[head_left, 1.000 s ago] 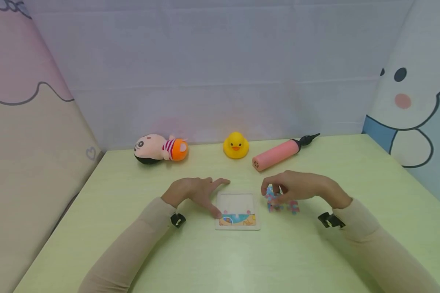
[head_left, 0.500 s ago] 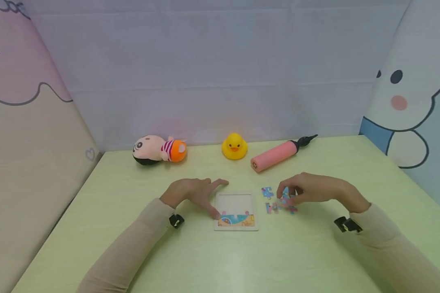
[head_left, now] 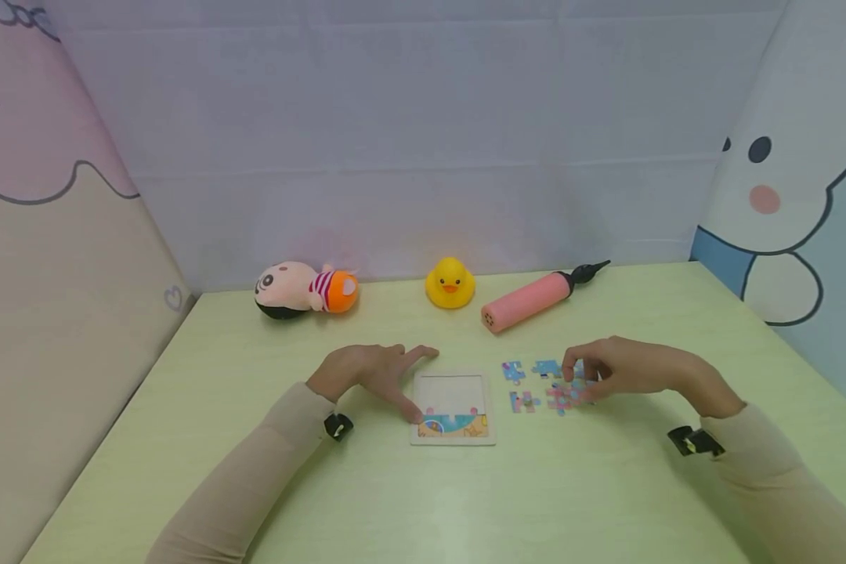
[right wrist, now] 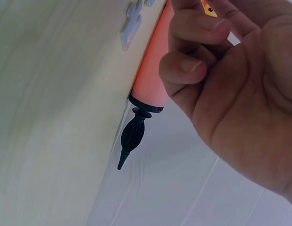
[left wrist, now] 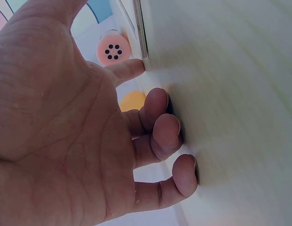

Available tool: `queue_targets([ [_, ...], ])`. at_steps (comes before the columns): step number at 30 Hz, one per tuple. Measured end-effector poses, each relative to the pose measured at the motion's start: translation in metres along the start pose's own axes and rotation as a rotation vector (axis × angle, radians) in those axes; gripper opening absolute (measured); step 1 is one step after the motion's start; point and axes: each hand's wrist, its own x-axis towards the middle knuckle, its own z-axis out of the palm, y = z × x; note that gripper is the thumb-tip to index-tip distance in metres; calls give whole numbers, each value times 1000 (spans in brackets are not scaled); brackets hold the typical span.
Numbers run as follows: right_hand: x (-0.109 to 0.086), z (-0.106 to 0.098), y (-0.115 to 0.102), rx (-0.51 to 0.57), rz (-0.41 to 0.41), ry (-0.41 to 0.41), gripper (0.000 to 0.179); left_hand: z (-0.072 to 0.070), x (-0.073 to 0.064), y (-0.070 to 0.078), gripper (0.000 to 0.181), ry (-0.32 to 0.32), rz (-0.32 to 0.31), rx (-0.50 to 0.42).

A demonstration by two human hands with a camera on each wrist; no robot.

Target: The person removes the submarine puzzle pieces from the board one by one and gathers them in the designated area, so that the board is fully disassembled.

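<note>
My left hand [head_left: 377, 374] is spread at the left side of a small puzzle frame [head_left: 453, 444], its thumb at the frame's lower left edge. In the left wrist view its fingertips [left wrist: 185, 174] rest on the table. Assembled colourful pieces [head_left: 458, 425] fill the lower part of the frame; the upper part shows pale backing. My right hand [head_left: 627, 366] hovers low over loose jigsaw pieces [head_left: 524, 402], pinching a blue and pink puzzle piece [head_left: 578, 389] between thumb and curled fingers. In the right wrist view those fingertips run out of frame, with a loose piece [right wrist: 131, 28] nearby.
Along the back of the table [head_left: 366, 501] lie a plush doll [head_left: 303, 290], a yellow rubber duck [head_left: 450, 283] and a pink hand pump [head_left: 529, 301] with a black nozzle. A pale curtain [head_left: 423, 141] hangs behind them.
My right hand has moved rightward across the loose pieces, which now lie spread apart and uncovered to its left. The left hand has stayed at the frame.
</note>
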Motion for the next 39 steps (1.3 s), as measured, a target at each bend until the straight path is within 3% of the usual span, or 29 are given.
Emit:
queue_targets([
  [8, -1, 3, 10, 45, 38, -22, 16, 2, 1, -3, 103, 5, 6, -15],
  [22, -2, 4, 11, 17, 119, -67, 20, 0, 1, -1, 104, 9, 21, -6],
  [34, -1, 4, 9, 0, 139, -67, 19, 1, 0, -1, 103, 6, 20, 2],
  [39, 1, 3, 8, -4, 104, -54, 14, 0, 0, -1, 104, 3, 19, -2],
])
